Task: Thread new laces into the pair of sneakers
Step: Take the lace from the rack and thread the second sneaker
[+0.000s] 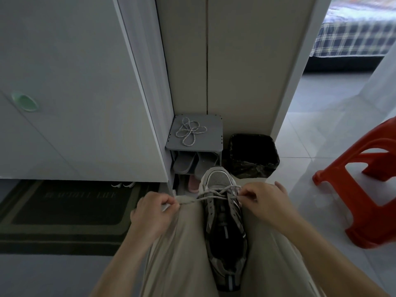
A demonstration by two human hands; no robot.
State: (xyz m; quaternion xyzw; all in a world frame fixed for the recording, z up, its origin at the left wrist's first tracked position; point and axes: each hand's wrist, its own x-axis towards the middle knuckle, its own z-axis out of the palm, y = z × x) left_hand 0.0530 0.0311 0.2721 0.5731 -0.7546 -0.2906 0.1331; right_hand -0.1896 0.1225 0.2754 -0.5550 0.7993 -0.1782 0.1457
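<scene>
Currently the sneaker (pixel 224 221) is lying lengthwise between the person's thighs, with its toe pointing away toward the shoe rack (pixel 211 136). The lace (pixel 214 195) is running through the eyelets nearest the toe only and crossing once over the tongue; the rows behind are standing empty.

The left hand (pixel 153 209) is pinching one lace end between thumb and forefinger and drawing it out sideways over the left knee. The right hand (pixel 264 201) is pinching the other end just beside the right-hand eyelet row, its grip closed on the lace (the tip itself is hidden by the fingers).

Assessment: threading is at an early stage on this shoe, and the first crossing is apparently being evened or tightened. The next move is likely calling for one tip to be fed through the next free eyelet on the opposite side, keeping the slack equal on both ends and the lace flat.

A second lace (pixel 190 130) is lying coiled on top of the shoe rack, well apart from both hands, presumably awaiting the other shoe.
</scene>
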